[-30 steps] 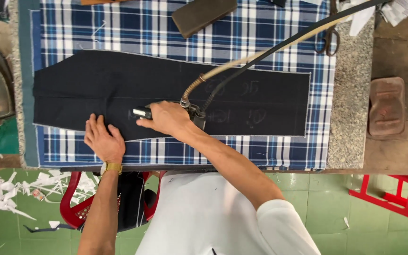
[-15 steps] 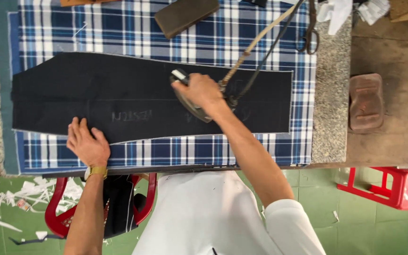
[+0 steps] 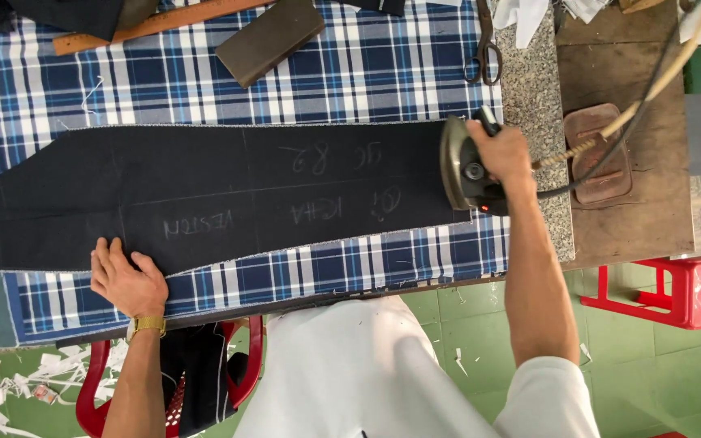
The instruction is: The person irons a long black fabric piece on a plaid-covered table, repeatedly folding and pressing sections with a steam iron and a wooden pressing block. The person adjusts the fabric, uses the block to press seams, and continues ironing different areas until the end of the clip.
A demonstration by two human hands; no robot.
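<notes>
**A:** Right hand is out at full stretch on the right, forearm running straight up from the white-shirted shoulder, fingers wrapped tight over the handle of the iron. Solid grip, nothing loose there.

**B:** And the iron is tipped up, isn't it? The metal soleplate faces left, standing at the right end of the dark fabric panel, right over the edge of the cloth.

**A:** Yes, tilted on its side rather than flat. A beige hose and a black cable run off it towards the upper right.

**B:** Left hand?

**A:** Open and flat, fingers spread, pressing on the lower edge of the panel near its left end. A gold watch sits at the wrist. The two hands are well apart, one at each end of the piece.

**B:** The panel itself is long and very dark, smooth and matte, widening to the left, with chalk lines and chalk writing across it.

**A:** It lies on a blue-and-white plaid cover, woven-looking, spread over the table. Along the right there's a strip of speckled stone, then brown wood bearing a worn reddish iron rest.

**B:** Up top, a dark rectangular block, a wooden ruler and scissors. Below, a red stool on green tiles, paper scraps at lower left.
</notes>
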